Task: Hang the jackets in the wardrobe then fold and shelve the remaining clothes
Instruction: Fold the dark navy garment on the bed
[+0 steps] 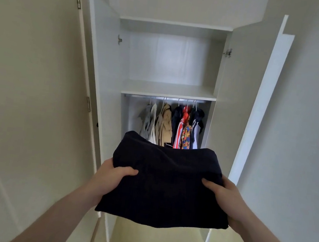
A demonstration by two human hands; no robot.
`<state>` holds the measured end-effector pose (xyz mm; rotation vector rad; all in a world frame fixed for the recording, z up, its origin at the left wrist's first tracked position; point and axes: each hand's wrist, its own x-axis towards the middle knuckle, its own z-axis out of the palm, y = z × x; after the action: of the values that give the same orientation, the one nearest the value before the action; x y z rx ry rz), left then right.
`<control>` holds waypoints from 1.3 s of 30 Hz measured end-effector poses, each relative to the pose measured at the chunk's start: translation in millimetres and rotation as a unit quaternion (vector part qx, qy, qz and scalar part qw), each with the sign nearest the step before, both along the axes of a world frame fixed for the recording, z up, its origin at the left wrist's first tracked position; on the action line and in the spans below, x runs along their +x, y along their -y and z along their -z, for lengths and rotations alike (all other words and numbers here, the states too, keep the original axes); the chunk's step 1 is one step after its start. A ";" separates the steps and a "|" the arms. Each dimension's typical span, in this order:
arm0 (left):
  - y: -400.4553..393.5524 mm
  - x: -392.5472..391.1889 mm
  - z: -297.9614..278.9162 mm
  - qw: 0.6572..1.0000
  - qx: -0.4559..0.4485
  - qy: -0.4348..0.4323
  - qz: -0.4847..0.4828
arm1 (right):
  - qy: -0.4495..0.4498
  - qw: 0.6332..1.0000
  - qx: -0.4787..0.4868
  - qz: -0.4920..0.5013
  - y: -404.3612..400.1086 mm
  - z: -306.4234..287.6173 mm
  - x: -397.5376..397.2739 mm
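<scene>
We hold a folded dark navy cloth garment [165,184] flat between both hands, in front of an open white wardrobe [258,96]. Our left hand [111,177] and right hand [224,195] each pinch a side edge, thumbs on top, fingers hidden beneath. Above and beyond our grip lies a bare white shelf [168,90]; just past the garment, hanging jackets [172,126] fill the rail. Lifted unevenly, the unsupported middle could sag and the fold slip open.

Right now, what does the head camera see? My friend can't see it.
Two hands, left and right, hold a folded dark garment before an open white wardrobe. Jackets hang on its rail under a shelf.
</scene>
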<state>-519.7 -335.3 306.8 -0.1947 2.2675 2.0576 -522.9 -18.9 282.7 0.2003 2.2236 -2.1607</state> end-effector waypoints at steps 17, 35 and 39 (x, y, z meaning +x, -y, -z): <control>20.9 -313.9 -44.4 0.999 0.015 -0.032 0.017 | -0.054 0.996 0.023 0.062 20.5 -47.4 -308.3; 26.6 -635.5 -93.1 0.997 0.002 -0.054 -0.063 | -0.051 0.998 0.017 -0.033 24.1 -105.7 -675.3; 45.0 -695.1 -108.7 0.997 -0.031 -0.041 -0.060 | -0.039 0.998 0.023 -0.049 43.7 -111.2 -740.1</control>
<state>-1214.8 -380.3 415.5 -0.2609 2.4267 2.0891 -1263.0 -62.7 393.9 0.0080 2.2742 -2.1045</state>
